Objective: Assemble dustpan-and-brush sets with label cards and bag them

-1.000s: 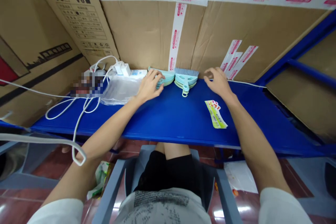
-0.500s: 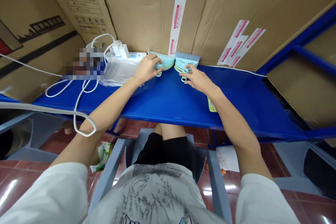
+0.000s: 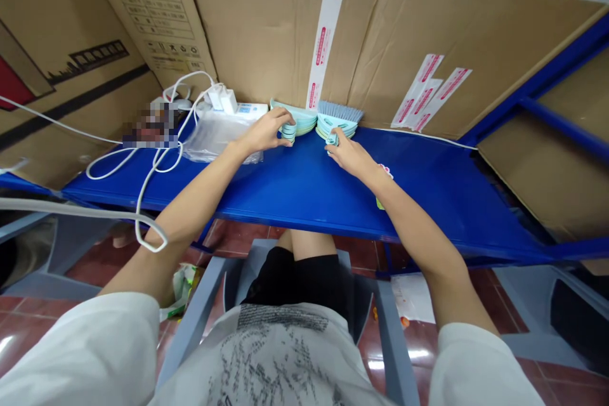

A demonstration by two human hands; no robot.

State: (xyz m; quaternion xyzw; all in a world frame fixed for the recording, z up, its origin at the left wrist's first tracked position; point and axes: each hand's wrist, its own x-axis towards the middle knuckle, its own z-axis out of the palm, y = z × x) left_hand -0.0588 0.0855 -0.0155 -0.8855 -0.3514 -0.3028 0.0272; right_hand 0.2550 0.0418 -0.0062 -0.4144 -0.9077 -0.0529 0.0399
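Observation:
A stack of light green and blue dustpans (image 3: 304,119) lies on the blue table (image 3: 285,190) against the cardboard. My left hand (image 3: 270,129) has its thumb and fingers closed round the stacked handles at the left end. Just to the right sits a stack of small brushes (image 3: 340,119), the top one with grey-blue bristles pointing at the cardboard. The fingers of my right hand (image 3: 346,152) are closed on the brush handles, which they partly cover.
Clear plastic bags (image 3: 214,134), a white power strip (image 3: 252,110) with plugs and looping white cables (image 3: 143,203) lie at the left. Cardboard (image 3: 266,32) rises behind the table. A small colourful packet (image 3: 385,170) is partly under my right forearm.
The view has shifted, showing more of the cardboard top. My left fingers now wrap the dustpan handles from the side, and my right hand has closed more around the brush handles.

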